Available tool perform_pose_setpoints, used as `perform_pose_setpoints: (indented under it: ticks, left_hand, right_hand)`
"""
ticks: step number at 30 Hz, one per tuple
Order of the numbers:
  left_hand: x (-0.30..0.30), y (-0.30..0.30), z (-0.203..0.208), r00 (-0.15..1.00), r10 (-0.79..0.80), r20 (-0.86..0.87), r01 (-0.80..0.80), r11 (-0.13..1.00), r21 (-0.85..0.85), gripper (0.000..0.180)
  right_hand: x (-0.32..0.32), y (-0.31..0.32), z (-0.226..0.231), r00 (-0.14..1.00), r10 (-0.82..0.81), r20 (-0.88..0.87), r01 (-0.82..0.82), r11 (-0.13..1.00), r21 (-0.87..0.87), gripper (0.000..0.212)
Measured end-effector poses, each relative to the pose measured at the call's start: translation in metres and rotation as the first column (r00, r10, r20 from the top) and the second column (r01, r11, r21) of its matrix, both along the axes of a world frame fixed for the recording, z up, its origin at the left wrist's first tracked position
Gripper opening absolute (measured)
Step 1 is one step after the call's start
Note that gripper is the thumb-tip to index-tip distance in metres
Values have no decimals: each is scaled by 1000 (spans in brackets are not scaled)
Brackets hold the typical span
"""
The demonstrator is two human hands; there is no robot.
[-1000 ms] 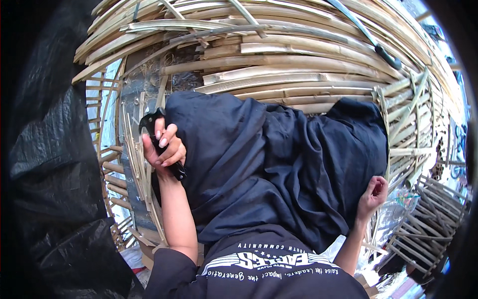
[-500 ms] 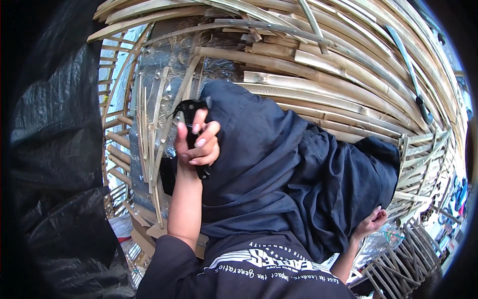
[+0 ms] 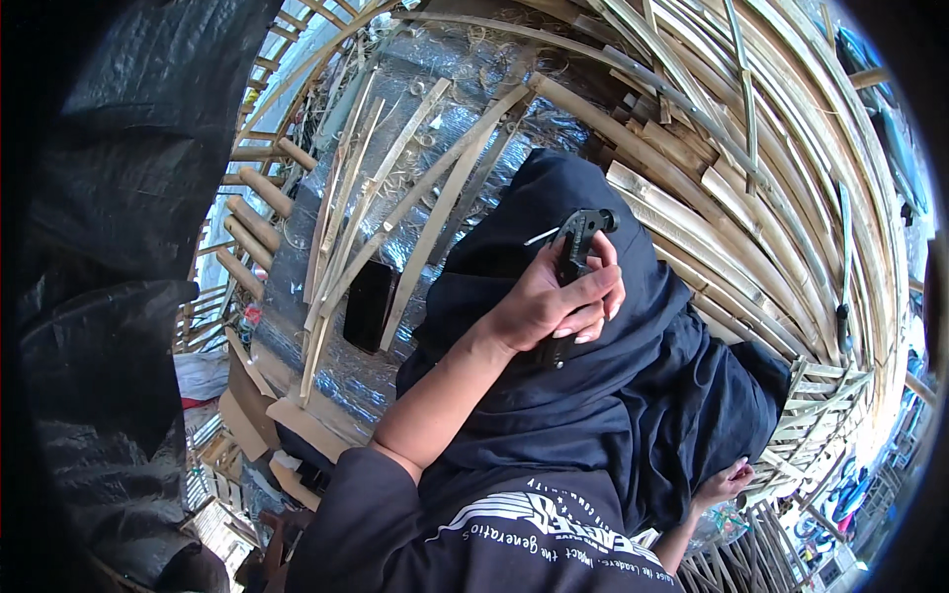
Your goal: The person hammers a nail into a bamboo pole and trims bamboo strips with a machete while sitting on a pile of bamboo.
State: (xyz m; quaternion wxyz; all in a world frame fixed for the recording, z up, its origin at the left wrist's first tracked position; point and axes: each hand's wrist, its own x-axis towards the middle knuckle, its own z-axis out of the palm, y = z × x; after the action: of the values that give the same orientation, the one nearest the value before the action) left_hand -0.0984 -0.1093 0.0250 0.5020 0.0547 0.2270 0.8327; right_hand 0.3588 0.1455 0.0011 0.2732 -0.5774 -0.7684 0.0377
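My left hand (image 3: 568, 301) is closed around a black hammer-headed multi-tool (image 3: 573, 259), held upright over my lap. Its head shows above my fingers and its handle end below them. A thin, pale metal piece (image 3: 541, 237) juts from the head's left side. My right hand (image 3: 727, 482) rests by my knee at the lower right. Its fingers are loosely curled and no object shows in them. Dark trousers (image 3: 583, 415) cover my bent legs beneath the tool.
Long split bamboo strips (image 3: 751, 247) lie stacked ahead and to the right, a long-bladed knife (image 3: 845, 287) on them. Thin bamboo slats (image 3: 430, 237) and a black phone (image 3: 369, 304) lie on a silvery sheet (image 3: 435, 59). Black plastic sheeting (image 3: 119, 296) hangs at the left.
My left hand has moved right with the multi-tool, over my lap, and turned so the back of the hand shows. The view has swung left, uncovering the phone. My right hand stays by my knee.
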Motion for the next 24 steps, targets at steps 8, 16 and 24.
perform_pose_setpoints:
  ticks: [8, 16, 24]
  left_hand:
    - [16, 3, 7, 989, 54, -141, -54, 999, 1, 12]
    - [28, 6, 15, 944, 13, -329, -68, 985, -157, 12]
    - [30, 6, 17, 906, -7, -423, -80, 979, -187, 23]
  right_hand:
    - [-88, -23, 88, 977, 139, 160, -148, 988, 41, 18]
    - [-279, -108, 128, 615, 776, -141, -788, 611, -74, 42]
    - [-364, -130, 138, 279, 954, -110, -959, 284, 25, 53]
